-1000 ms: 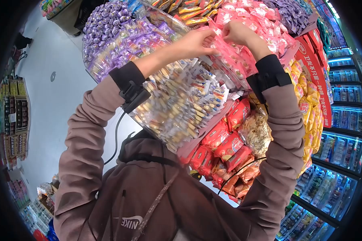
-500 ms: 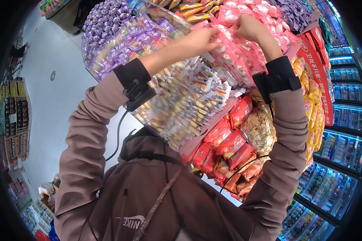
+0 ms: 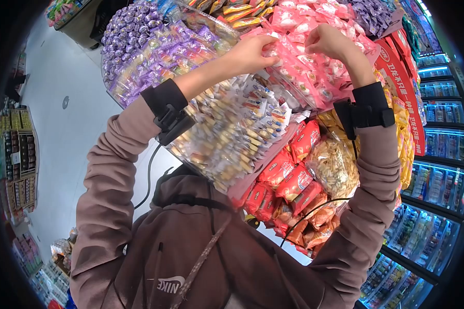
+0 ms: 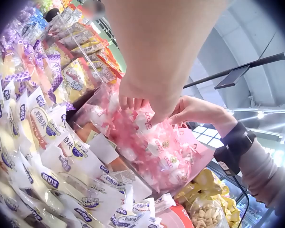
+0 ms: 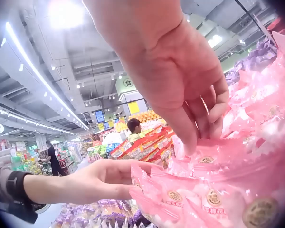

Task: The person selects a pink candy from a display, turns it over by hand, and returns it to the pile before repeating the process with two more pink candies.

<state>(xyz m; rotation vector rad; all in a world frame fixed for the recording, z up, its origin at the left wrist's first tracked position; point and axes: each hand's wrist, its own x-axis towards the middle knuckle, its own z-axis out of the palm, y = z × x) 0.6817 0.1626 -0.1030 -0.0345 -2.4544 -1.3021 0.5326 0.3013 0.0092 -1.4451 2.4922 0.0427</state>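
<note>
A heap of pink sweet packets [image 3: 314,77] with white pieces inside fills a clear bin beneath both hands. My left hand [image 3: 250,55] is at the heap's left side. In the right wrist view, the thumb and fingers of the left hand [image 5: 97,180] pinch the end of a pink packet [image 5: 173,192]. Further right, my right hand [image 3: 332,44] bends down at the wrist over the same heap. Its thumb and curled fingers [image 5: 213,107] pinch the top of another pink packet [image 5: 206,159]. In the left wrist view, the left fingertips are partly hidden among the packets.
White-wrapped snack sticks [image 3: 227,134] fill the nearer bin, with purple-wrapped sweets [image 3: 160,62] to the left. Red packets [image 3: 294,180] and a bag of pale pieces [image 3: 335,162] lie closer to the body. Yellow packets [image 3: 402,123] hang beside a red sign [image 3: 397,87].
My right hand has moved to the right, widening the gap between the hands. My left hand shifted slightly right, then back left, staying at the pink packets.
</note>
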